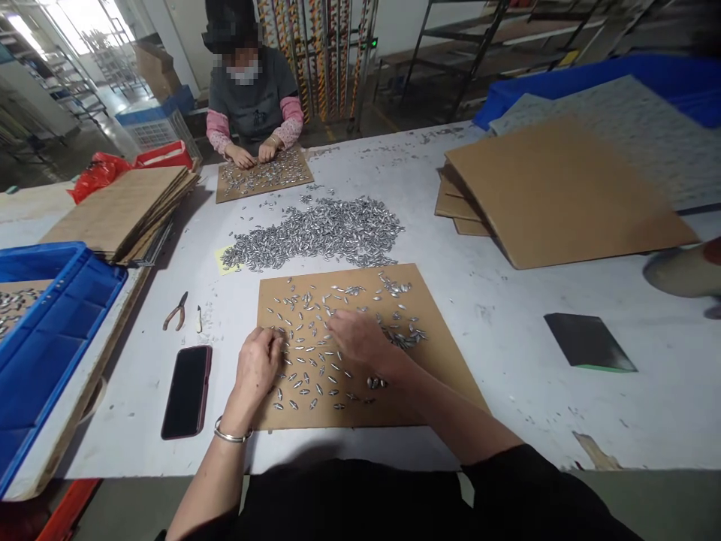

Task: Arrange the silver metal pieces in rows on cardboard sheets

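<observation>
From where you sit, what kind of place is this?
Probably a small factory workshop: a big pile of little metal pieces on the table, a blue crate beside it, and a co-worker at another cardboard sheet.

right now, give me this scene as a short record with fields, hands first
left hand: at the left edge of the near cardboard sheet
right hand: over that sheet, fingertips down among silver pieces
grip: cannot tell for either hand
beyond the sheet: loose pile of silver pieces
left side: phone, pliers, blue crate
right side: dark block, larger cardboard sheet
across the table: another person, both hands at a smaller sheet
</observation>
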Demonstrator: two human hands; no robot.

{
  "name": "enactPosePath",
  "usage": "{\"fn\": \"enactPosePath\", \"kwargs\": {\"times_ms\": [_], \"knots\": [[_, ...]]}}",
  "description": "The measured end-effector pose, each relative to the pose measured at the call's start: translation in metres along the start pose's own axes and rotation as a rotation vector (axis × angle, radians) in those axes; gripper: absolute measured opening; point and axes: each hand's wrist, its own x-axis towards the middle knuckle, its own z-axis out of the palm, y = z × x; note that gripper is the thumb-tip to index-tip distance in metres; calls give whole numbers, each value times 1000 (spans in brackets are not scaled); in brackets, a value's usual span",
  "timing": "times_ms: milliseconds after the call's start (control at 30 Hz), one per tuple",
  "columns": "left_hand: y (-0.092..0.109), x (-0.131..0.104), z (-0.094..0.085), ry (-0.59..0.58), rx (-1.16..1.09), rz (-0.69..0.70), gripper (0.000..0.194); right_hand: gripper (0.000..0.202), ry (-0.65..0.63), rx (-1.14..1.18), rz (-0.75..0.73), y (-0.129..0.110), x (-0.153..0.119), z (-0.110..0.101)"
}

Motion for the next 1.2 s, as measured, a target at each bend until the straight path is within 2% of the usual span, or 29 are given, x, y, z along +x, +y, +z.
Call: {"fn": "enactPosePath", "kwargs": {"times_ms": [100, 267, 500, 733, 867, 1000, 1200], "knots": [[-1, 1, -1, 18, 1, 0, 18, 28, -3, -3, -10, 10, 4, -1], [-1, -1, 0, 3, -8, 6, 18, 23, -92, 2, -68, 5, 13, 2], [-5, -7, 0, 3, -7, -10, 20, 28, 5, -54, -64, 2, 13, 11], [-19, -2, -2, 33, 30, -35, 18, 27, -20, -52, -145, 6, 3, 13], [-25, 14, -11, 13, 86, -39, 17, 30, -92, -4, -94, 10, 11, -5], [-25, 41, -19, -37, 179, -32, 18, 31, -54, 9, 6, 14, 33, -27], [-24, 79, -12, -108, 272, -27, 21, 29, -48, 48, 85, 8, 66, -35]]}}
